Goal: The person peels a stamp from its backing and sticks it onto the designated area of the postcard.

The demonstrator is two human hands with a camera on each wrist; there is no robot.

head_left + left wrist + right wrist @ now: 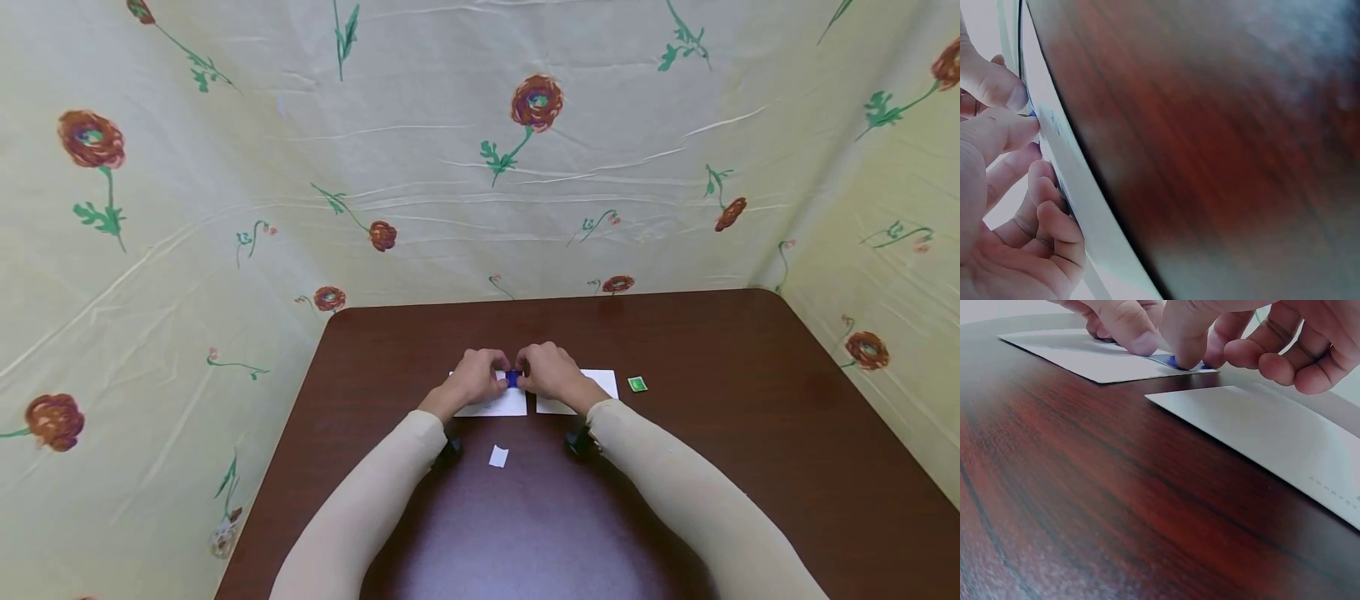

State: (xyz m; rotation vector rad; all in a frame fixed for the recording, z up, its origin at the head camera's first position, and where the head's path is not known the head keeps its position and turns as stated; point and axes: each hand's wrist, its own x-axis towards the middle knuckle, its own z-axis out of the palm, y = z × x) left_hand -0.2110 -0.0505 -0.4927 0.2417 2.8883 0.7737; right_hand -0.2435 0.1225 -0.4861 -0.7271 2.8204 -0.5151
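Observation:
A small blue stamp-like piece (513, 379) lies at the top right part of a white envelope-like sheet (491, 408). My left hand (476, 377) pinches its left side with thumb and forefinger. From the other side, my right hand (551, 372) grips the right side, thumb and forefinger bent around it. In the right wrist view the blue piece (1175, 361) shows between the fingertips, low against the sheet (1079, 356). The fingers hide much of it. Under my right forearm lies a second white sheet (604, 382), with faint small print in the right wrist view.
A green stamp-like square (637, 384) lies right of the second sheet. Nearer to me is a small white paper scrap (498, 456). The brown table (495, 533) meets a flower-patterned cloth (427, 150) at the back and sides.

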